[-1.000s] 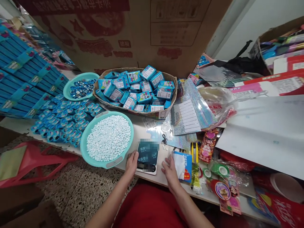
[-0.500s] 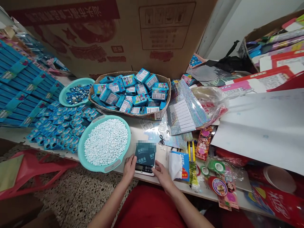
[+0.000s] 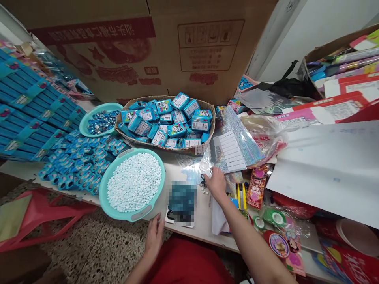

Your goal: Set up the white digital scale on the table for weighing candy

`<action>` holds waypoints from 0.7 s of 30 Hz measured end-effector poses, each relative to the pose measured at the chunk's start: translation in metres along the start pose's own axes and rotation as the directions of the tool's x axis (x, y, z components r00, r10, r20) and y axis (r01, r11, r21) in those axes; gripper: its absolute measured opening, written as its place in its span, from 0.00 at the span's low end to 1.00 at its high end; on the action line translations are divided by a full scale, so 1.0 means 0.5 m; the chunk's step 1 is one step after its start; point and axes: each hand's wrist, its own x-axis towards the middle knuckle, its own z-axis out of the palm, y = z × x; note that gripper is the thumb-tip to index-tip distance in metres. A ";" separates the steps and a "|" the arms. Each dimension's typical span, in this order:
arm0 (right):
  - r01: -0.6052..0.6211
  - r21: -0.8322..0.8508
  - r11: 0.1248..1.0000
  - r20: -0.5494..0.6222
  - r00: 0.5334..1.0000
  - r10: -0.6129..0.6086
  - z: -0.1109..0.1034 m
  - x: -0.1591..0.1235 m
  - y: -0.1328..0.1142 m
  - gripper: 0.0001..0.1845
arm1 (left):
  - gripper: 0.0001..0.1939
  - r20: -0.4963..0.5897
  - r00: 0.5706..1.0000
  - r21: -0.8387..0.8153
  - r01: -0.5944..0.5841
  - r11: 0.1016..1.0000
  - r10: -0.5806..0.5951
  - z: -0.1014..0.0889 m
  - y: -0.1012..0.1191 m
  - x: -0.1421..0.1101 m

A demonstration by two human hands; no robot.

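Note:
A small digital scale (image 3: 181, 206) with a blurred top sits at the near table edge. My left hand (image 3: 154, 236) rests open at the table edge just left of it. My right hand (image 3: 216, 183) reaches forward past the scale, fingers extended over a small clear round lid (image 3: 204, 166) and the holographic bags (image 3: 233, 145), holding nothing I can make out. A few white tablets (image 3: 204, 190) lie loose by that hand. A teal basin (image 3: 110, 196) full of white tablets stands left of the scale.
A woven basket (image 3: 204, 148) holds blue boxes; behind it stands a big cardboard carton (image 3: 166, 47). A teal bowl (image 3: 85, 118) of foil-wrapped pieces and rows of small blue boxes (image 3: 79, 165) lie left. Tissue pack (image 3: 219, 221), pens, tape rolls and stickers crowd the right.
My right hand left the scale and reached forward to the clear lid and holographic bags. My left hand slid back off the scale to the table edge.

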 end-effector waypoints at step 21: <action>-0.256 0.682 0.685 0.177 0.967 0.184 -0.138 -0.167 0.109 0.26 | 0.15 0.379 0.801 0.113 -0.536 0.837 0.462 -0.009 0.111 -0.049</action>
